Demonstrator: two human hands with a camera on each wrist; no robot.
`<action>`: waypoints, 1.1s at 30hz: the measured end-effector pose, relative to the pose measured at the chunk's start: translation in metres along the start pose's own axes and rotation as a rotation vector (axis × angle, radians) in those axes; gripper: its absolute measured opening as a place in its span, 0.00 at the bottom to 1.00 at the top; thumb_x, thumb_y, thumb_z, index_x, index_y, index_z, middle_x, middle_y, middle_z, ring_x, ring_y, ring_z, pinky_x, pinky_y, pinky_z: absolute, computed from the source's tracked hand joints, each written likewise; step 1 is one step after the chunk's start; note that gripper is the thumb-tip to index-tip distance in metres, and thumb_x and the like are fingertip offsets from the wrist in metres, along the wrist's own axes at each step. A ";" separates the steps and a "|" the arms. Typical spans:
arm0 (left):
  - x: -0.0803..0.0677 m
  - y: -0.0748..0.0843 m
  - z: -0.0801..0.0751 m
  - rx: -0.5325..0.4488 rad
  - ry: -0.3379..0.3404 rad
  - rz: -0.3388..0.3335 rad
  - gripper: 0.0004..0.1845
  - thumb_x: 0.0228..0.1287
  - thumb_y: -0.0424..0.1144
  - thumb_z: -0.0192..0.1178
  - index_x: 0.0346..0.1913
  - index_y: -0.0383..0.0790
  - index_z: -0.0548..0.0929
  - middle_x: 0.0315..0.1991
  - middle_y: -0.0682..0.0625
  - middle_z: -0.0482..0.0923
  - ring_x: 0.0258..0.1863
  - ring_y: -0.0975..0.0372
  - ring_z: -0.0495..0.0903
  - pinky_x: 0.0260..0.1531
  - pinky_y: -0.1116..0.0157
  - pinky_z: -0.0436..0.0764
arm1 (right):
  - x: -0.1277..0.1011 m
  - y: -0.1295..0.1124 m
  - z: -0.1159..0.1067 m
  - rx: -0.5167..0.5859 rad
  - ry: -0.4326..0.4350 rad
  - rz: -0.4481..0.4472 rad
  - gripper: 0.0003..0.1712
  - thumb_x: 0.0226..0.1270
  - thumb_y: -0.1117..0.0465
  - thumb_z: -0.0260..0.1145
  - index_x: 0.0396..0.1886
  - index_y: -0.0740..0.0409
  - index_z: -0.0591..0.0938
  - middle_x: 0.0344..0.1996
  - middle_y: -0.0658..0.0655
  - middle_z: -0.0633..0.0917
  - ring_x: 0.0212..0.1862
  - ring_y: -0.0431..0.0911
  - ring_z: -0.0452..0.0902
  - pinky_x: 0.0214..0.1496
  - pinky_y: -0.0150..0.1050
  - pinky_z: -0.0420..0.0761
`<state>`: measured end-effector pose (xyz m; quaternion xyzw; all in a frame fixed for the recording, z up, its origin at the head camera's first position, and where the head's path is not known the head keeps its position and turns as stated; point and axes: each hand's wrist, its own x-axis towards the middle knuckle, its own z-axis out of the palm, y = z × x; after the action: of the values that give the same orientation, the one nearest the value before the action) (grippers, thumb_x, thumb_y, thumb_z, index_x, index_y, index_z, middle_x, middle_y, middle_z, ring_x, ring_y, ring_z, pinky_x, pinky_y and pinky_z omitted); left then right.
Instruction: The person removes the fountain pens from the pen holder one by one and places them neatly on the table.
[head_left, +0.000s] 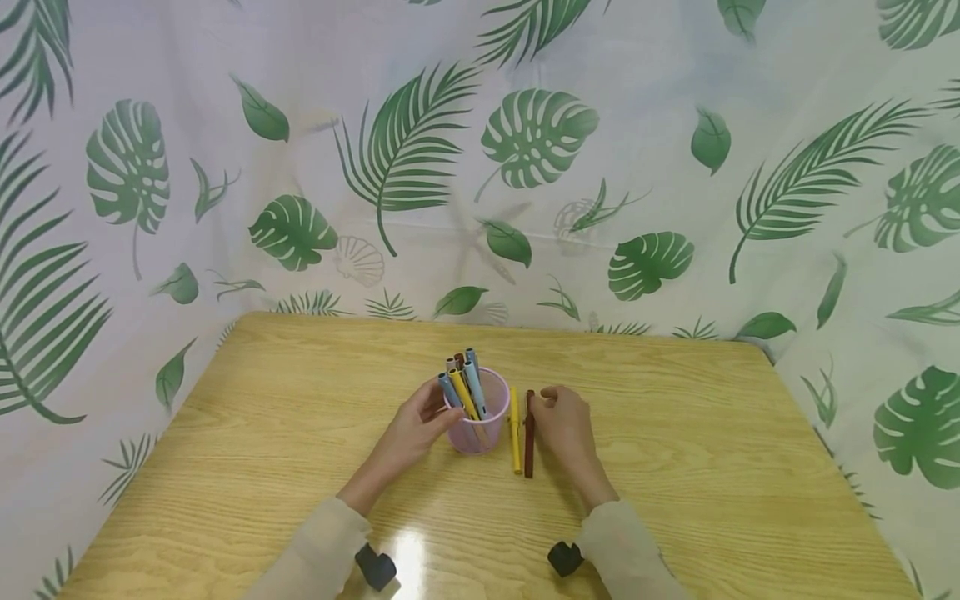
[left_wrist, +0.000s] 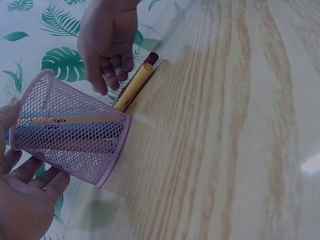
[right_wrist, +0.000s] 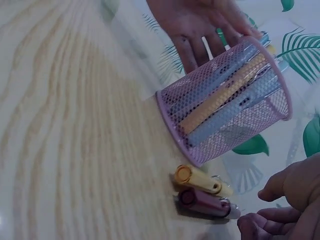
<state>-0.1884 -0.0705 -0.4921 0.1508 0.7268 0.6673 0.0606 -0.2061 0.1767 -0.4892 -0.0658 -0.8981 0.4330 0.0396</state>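
A: Your left hand [head_left: 411, 427] cups the mesh cup [head_left: 480, 425] mid-worktop [head_left: 675, 417]. Right hand [head_left: 564, 423], fingers loosely curled and grasping nothing, sits beside the brown pen [head_left: 529, 433] and yellow pen [head_left: 515, 442].

B: Pens look light, stiff, slippery. Pinch mid-barrel.

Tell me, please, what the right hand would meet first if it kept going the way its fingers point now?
Probably the brown pen: the right hand sits just beside it, fingers curled toward its upper end. The yellow pen and pink mesh cup lie beyond. Depth is unclear.
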 end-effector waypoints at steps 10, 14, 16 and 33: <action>-0.001 0.001 -0.001 -0.001 -0.004 0.006 0.34 0.76 0.37 0.62 0.78 0.33 0.63 0.72 0.35 0.69 0.73 0.44 0.68 0.73 0.47 0.66 | -0.004 -0.026 -0.005 0.118 0.055 -0.189 0.17 0.73 0.62 0.64 0.54 0.68 0.85 0.42 0.63 0.88 0.43 0.53 0.84 0.44 0.42 0.86; 0.000 0.000 -0.001 -0.001 -0.003 0.002 0.34 0.76 0.37 0.62 0.78 0.33 0.62 0.72 0.35 0.69 0.73 0.44 0.68 0.73 0.47 0.66 | -0.008 -0.038 -0.005 0.159 0.062 -0.245 0.15 0.73 0.62 0.66 0.53 0.68 0.86 0.41 0.62 0.89 0.43 0.52 0.84 0.45 0.41 0.85; 0.000 0.001 -0.001 -0.002 0.001 -0.004 0.34 0.76 0.37 0.62 0.78 0.33 0.63 0.73 0.35 0.69 0.73 0.45 0.68 0.73 0.47 0.66 | -0.009 -0.043 -0.005 0.173 0.064 -0.277 0.15 0.73 0.63 0.67 0.53 0.68 0.86 0.41 0.62 0.89 0.43 0.53 0.84 0.47 0.43 0.85; 0.001 -0.001 0.000 -0.015 -0.001 -0.012 0.33 0.76 0.37 0.62 0.78 0.35 0.64 0.72 0.36 0.70 0.72 0.45 0.69 0.72 0.48 0.68 | -0.015 -0.069 0.008 0.190 0.014 -0.383 0.19 0.71 0.62 0.72 0.57 0.67 0.84 0.48 0.62 0.87 0.50 0.53 0.82 0.50 0.46 0.85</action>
<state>-0.1894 -0.0703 -0.4929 0.1462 0.7228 0.6722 0.0658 -0.1980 0.1257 -0.4400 0.1071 -0.8490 0.5000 0.1332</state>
